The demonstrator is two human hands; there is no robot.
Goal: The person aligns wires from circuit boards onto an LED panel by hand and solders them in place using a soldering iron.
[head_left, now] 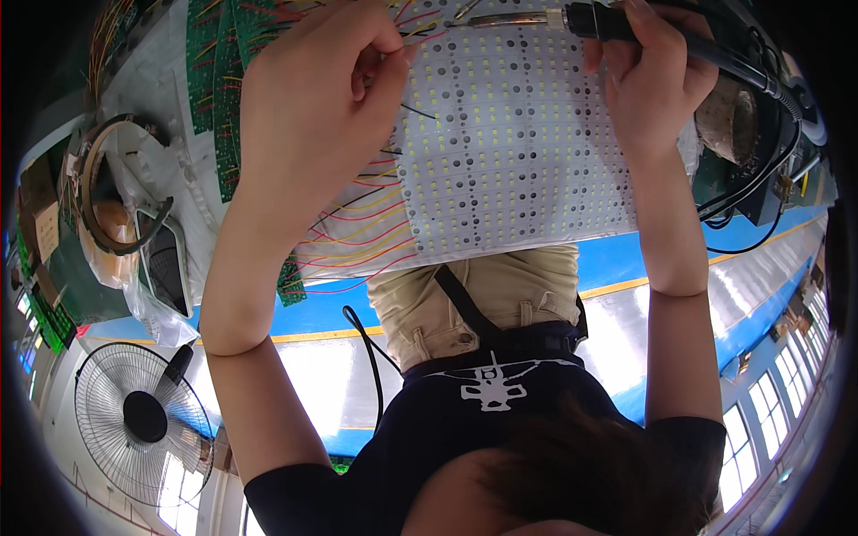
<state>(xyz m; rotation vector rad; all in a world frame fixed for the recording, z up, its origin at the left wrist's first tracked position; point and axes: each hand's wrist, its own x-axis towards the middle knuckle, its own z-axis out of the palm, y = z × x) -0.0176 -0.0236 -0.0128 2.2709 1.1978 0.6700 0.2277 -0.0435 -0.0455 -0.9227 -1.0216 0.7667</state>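
My right hand (651, 85) grips the dark handle of a soldering iron (601, 22), whose metal shaft points left across the top of the white LED boards (492, 192). Close to the iron's tip, my left hand (308, 107) is closed in a pinch, with a thin red wire (433, 37) coming out from its fingertips. Whether the tip touches the wire or the board I cannot tell. Loose red, yellow and black wires (366, 214) spread along the boards' left edge, partly under my left forearm. A small metallic piece (466, 9) shows beside the tip at the upper edge.
Green circuit boards (204, 71) with wires lie left of my left hand. Farther left are a brown ring-shaped roll (89, 179) and a clear plastic bag (161, 317). A black cable (760, 237) hangs on the right. A fan (145, 417) stands at lower left.
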